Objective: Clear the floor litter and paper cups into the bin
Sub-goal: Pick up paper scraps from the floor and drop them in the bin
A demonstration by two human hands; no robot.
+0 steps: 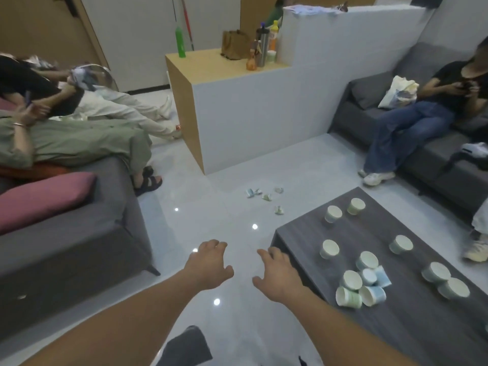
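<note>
Several crumpled paper scraps [264, 196] lie on the pale glossy floor ahead of me. On the dark low table [404, 326] at the right stand several pale green and blue paper cups [333, 214]; a cluster of them [361, 285] lies tipped over near the table's middle. My left hand [210, 265] and my right hand [277, 273] are stretched out in front of me above the floor, both empty with fingers loosely spread. The right hand hovers by the table's near left corner. No bin is in view.
A grey sofa [79, 233] with pink cushions and people resting on it fills the left. Another grey sofa [435, 159] with a seated person is at the right. A white and wood counter [237, 114] holding bottles and a bag stands ahead. Someone's shoe [475, 250] is beside the table.
</note>
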